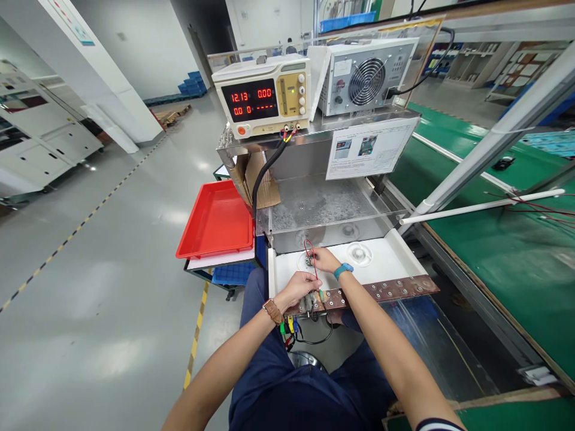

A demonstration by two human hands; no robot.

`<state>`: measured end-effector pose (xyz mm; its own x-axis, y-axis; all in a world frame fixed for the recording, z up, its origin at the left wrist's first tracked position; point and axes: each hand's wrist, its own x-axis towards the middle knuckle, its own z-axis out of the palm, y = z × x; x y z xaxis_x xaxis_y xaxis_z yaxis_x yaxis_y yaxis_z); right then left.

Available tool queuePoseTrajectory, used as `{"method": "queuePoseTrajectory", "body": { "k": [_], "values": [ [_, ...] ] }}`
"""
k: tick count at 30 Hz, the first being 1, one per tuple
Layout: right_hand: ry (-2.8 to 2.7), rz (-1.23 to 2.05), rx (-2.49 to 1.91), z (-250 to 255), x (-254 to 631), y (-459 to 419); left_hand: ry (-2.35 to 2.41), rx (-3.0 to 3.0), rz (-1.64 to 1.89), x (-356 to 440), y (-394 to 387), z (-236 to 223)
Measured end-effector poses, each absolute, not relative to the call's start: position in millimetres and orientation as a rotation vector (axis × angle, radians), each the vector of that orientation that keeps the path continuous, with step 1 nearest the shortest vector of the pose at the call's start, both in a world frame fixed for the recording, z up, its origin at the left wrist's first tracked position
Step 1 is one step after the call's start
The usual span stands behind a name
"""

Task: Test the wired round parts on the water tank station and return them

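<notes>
My left hand (302,288) is closed in a pinch on a thin red wire (316,270), just above a brown strip (386,291) dotted with metal studs. The wire loops up toward my right hand (325,260), whose fingers are closed around a small electronic part (309,260); they cover most of it, so its exact kind is unclear. Both hands are over the front of a white tray (390,260). Below my left hand, a green clip (321,295) sits at the strip with a black cable (331,326) curving down from it.
A power supply (263,96) with red digits stands on the metal shelf, beside a grey unit with a fan (366,81). A thick black cable (263,170) hangs down. A red bin (215,221) is at left, a green conveyor (507,239) at right. Colored clips (291,324) hang below the strip.
</notes>
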<state>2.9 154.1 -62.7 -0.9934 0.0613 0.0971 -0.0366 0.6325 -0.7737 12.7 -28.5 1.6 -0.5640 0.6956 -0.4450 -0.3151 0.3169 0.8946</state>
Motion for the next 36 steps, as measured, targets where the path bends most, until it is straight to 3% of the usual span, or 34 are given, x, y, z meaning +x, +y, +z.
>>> {"method": "queuePoseTrajectory", "body": {
  "k": [18,36],
  "values": [
    [-2.743,1.351,-0.095,-64.1,1.0,151.8,1.669,0.345,1.399,13.7,-28.6,9.7],
    [-2.899,1.062,0.053,-39.1,13.5,141.4,1.724,0.34,1.426,16.7,-30.6,15.1]
  ]
}}
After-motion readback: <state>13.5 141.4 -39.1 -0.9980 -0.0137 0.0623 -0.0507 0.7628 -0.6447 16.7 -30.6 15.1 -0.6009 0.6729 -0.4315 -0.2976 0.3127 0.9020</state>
